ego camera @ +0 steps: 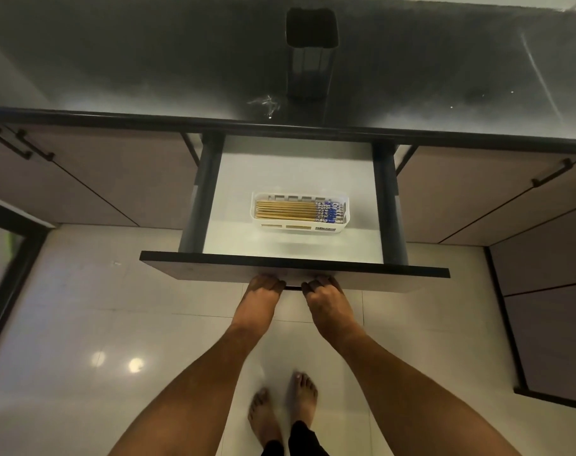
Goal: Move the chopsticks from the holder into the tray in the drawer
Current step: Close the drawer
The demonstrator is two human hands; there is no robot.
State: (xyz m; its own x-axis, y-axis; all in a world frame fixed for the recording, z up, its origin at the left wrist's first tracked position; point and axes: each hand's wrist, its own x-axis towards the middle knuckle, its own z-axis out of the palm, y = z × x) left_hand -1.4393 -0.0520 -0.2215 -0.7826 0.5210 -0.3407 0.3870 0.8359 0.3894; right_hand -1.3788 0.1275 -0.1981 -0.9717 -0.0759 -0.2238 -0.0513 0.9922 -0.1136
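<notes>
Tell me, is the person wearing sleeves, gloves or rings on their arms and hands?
No. The left hand and right hand are bare, without gloves, and I can see no rings or watch. Both forearms are uncovered too; no sleeve shows anywhere in view.

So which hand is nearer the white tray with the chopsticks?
Right, slightly. The right hand grips the drawer handle below the white tray; the left hand grips it further left.

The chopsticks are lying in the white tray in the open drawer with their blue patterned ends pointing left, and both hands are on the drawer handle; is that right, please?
Not quite: the head view shows the chopsticks in the white tray with their blue patterned ends pointing right, not left. The rest stands: the drawer is open, and the left hand and right hand grip its handle.
</notes>
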